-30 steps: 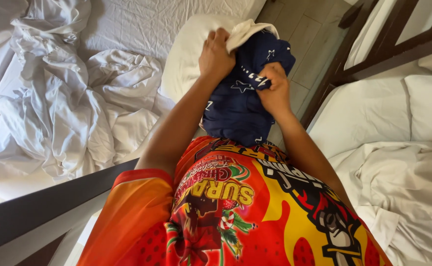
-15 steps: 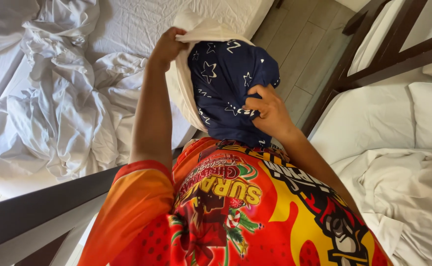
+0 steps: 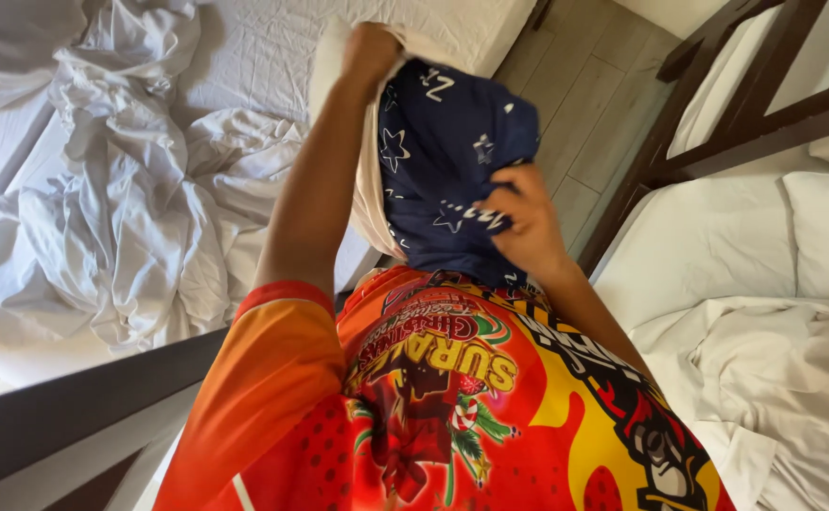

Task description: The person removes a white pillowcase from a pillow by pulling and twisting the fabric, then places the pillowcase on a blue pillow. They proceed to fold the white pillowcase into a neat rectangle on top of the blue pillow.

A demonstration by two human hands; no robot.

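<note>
Gripping the white pillow top, the left hand clenches; right hand fingers bunch the navy pillowcase. Best pull evenly downward.

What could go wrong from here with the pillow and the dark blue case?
The left hand pinches only the pillow's top edge, so it may slip from that grip. The right hand bunches the dark blue pillowcase, which could snag partway. Both hang over the floor between the beds; a drop might land there.
</note>
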